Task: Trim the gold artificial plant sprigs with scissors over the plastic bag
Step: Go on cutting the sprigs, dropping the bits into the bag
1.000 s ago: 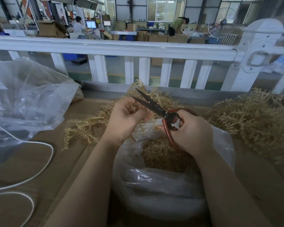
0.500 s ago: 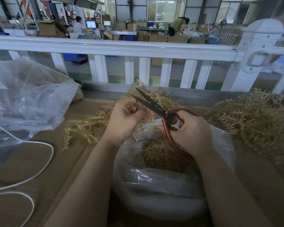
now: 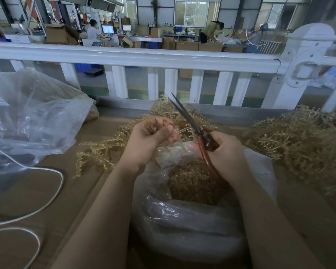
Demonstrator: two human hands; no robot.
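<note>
Below both hands, the bag (image 3: 192, 226) gapes, full of gold trimmings. Right hand (image 3: 226, 152) grips the scissors (image 3: 190, 121), blades nearly closed, pointing up. Left hand (image 3: 147, 140) pinches a sprig (image 3: 179, 131) beside them.

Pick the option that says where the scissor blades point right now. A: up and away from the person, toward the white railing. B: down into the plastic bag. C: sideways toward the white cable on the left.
A: the scissors, held in the right hand, angle up toward the white railing, above the plastic bag.
</note>
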